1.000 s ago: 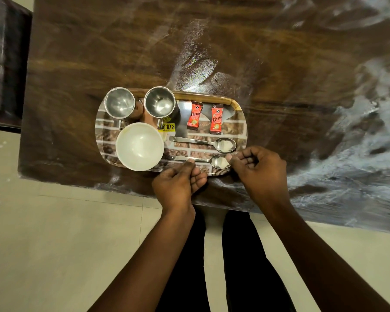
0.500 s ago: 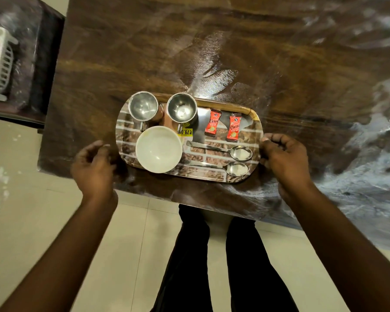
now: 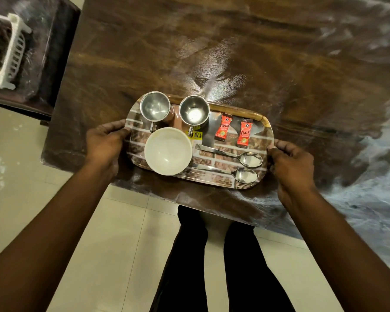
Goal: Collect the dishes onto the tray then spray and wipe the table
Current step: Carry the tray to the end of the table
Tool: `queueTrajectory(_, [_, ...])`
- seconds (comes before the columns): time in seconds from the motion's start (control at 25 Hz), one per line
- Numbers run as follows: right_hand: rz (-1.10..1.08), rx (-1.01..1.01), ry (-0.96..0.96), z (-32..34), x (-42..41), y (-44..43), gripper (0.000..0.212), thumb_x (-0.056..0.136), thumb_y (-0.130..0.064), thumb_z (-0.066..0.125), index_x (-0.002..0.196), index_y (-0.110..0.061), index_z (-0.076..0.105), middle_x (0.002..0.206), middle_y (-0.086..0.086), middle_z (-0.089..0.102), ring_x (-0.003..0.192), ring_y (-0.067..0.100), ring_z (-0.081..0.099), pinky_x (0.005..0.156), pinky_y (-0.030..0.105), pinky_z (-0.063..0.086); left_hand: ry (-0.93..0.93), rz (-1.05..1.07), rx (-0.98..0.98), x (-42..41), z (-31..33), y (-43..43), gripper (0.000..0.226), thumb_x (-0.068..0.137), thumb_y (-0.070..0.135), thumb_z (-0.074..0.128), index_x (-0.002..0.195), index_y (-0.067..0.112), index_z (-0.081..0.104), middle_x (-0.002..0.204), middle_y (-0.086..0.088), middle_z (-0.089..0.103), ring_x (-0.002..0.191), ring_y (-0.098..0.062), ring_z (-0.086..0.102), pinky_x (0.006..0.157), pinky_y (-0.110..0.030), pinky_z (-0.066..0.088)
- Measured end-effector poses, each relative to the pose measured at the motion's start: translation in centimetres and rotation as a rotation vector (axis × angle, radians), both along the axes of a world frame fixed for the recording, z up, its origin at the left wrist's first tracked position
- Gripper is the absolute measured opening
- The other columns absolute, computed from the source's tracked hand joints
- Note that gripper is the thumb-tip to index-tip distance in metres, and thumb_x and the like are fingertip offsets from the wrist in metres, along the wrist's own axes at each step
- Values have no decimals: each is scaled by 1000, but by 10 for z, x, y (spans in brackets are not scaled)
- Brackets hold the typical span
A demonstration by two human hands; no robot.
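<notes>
Glossy wood table (image 3: 279, 64), oblong tray (image 3: 258, 140), round white bowl (image 3: 168, 152)

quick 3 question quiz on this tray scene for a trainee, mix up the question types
1. True or false: the white bowl sits on the tray.
2. How many spoons lie on the tray? A) one B) two C) three
3. Fill in: the left hand and the right hand hold the tray at its two short ____.
Key: 1 true; 2 B; 3 ends
</notes>
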State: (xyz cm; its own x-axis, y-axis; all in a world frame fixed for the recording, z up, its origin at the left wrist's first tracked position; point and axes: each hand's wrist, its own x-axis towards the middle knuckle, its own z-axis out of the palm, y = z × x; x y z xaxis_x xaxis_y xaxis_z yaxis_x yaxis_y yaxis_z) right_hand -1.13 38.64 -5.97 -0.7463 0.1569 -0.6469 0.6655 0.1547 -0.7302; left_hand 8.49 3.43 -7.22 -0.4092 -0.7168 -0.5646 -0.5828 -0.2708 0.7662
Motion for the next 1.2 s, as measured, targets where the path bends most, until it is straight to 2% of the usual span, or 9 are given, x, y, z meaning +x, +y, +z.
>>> queueTrajectory(0.12, [17, 8, -9, 9, -1, -3, 29, 105, 0, 60, 93, -22, 73, 87, 1, 76, 56, -2, 71, 51, 15, 54, -1, 49, 45, 8, 6, 0, 20, 95, -2, 67, 111, 4, 77, 98, -11, 80, 88, -24, 78, 75, -34, 64])
queueTrajectory(0.24, [49, 7, -4, 29, -1, -5, 26, 105, 0, 60, 96, -19, 74, 87, 2, 77, 55, -1, 71, 50, 17, 55, -6, 90, 92, 21, 28, 1, 20, 96, -1, 66, 111, 5, 78, 100, -15, 80, 87, -28, 79, 74, -40, 65])
queueTrajectory(0.32, [55, 4, -7, 50, -2, -7, 19, 105, 0, 61, 106, -12, 76, 88, 4, 77, 55, 0, 71, 51, 17, 56, -2, 88, 80, 30, 52, 1, 22, 95, -2, 67, 113, 4, 78, 101, -15, 80, 82, -24, 79, 71, -35, 65])
queueTrajectory(0.52, [122, 3, 17, 129, -12, -20, 15, 105, -2, 63, 114, -8, 73, 91, 8, 77, 57, 4, 72, 52, 22, 58, 47, 97, 34, 62, 131, -8, 23, 93, -5, 68, 113, -1, 78, 110, -23, 78, 95, -32, 76, 91, -43, 62])
queueTrajectory(0.64, [196, -1, 45, 172, -24, -36, 17, 104, -5, 65, 117, -6, 75, 97, 13, 80, 65, 13, 75, 56, 29, 60, 105, 118, 71, 85, 182, -15, 21, 94, -7, 64, 106, 1, 79, 105, -20, 80, 91, -29, 77, 84, -39, 65])
queueTrajectory(0.76, [333, 53, 101, 215, -38, -64, 13, 104, -9, 66, 109, -13, 77, 89, 8, 81, 62, 12, 75, 52, 28, 58, 162, 141, 122, 109, 220, -24, 22, 95, -9, 62, 100, 4, 79, 90, -12, 82, 77, -20, 79, 70, -29, 65])
queueTrajectory(0.88, [426, 34, 141, 260, -54, -111, 18, 104, -7, 64, 97, -18, 76, 79, 3, 80, 63, 15, 75, 56, 31, 61, 203, 170, 191, 133, 248, -39, 21, 94, -10, 63, 110, -5, 75, 95, -17, 79, 75, -20, 77, 66, -26, 65])
queueTrajectory(1.08, [529, 32, 162, 275, -100, -195, 19, 100, -3, 68, 88, -16, 76, 80, 5, 78, 69, 18, 74, 64, 33, 63, 236, 230, 277, 154, 261, -59, 19, 93, -9, 67, 111, -6, 72, 98, -18, 80, 85, -28, 80, 73, -33, 67])
queueTrajectory(1.2, [603, 47, 186, 263, -133, -246, 19, 96, 0, 71, 85, -13, 78, 81, 9, 79, 71, 22, 75, 75, 39, 66, 224, 288, 304, 150, 251, -67, 16, 91, -9, 69, 107, -6, 72, 88, -14, 82, 80, -25, 81, 72, -34, 67])
